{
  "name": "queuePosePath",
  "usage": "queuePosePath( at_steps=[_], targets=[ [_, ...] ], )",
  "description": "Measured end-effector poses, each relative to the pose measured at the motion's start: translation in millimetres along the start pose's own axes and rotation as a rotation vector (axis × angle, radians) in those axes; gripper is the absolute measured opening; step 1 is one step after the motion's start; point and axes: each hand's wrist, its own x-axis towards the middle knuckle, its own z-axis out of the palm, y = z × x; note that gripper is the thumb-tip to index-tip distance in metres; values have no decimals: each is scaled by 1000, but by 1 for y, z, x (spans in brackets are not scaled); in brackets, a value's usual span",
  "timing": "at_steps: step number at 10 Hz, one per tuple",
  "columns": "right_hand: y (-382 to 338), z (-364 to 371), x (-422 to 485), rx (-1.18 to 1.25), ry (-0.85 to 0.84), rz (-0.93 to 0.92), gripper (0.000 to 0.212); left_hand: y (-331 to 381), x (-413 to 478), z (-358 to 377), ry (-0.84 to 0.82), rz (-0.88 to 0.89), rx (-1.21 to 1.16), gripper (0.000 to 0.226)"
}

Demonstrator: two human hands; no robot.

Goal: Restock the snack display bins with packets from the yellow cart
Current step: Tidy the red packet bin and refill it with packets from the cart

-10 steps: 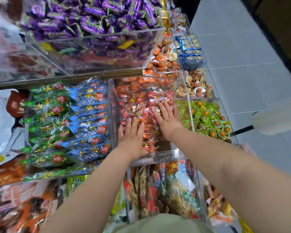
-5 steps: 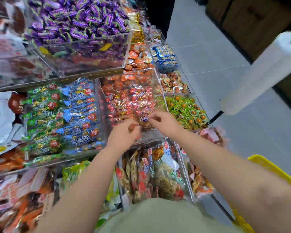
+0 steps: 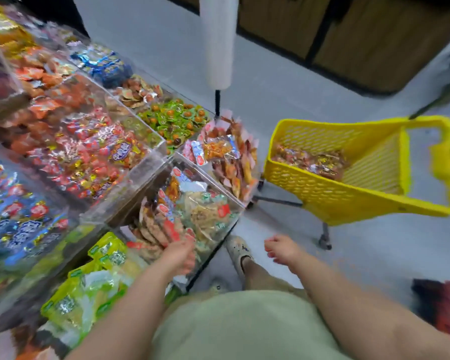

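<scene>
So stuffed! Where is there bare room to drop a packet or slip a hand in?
Bare: the near end of the red-packet bin, behind its front wall; inside the yellow cart, above its shallow packet layer; the floor between display and cart. Crowded: green packets, blue packets.

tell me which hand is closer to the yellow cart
Right. The right hand hangs over the floor, apart from the yellow cart. The left hand is farther off, by the clear bin at the display's corner.

Bare forearms (image 3: 120, 307) lead to the left hand (image 3: 178, 255) and right hand (image 3: 281, 249). A pale green top (image 3: 239, 323) sits behind them; a beige speckled slipper (image 3: 238, 252) shows between them.
</scene>
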Motion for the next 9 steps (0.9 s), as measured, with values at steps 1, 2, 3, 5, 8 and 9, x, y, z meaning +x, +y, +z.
queuePosePath(
  at_steps=[1, 2, 3, 5, 8, 9],
  targets=[
    [91, -27, -29, 173, 78, 217, 23, -28, 14, 32, -110, -141, 52, 17],
    [145, -42, -50, 221, 129, 323, 21, -34, 19, 54, -133, -126, 136, 20],
    [197, -50, -66, 201, 139, 407, 25, -30, 19, 81, -160, -68, 414, 28],
    [218, -82, -65, 343, 183, 415, 25, -7, 30, 117, -197, 27, 806, 24],
    [209, -198, -32, 404, 172, 316, 12, 47, 32, 198, -164, 116, 677, 22],
    [200, -224, -17, 414, 175, 309, 8, 68, 35, 222, -159, 181, 712, 18]
  ],
)
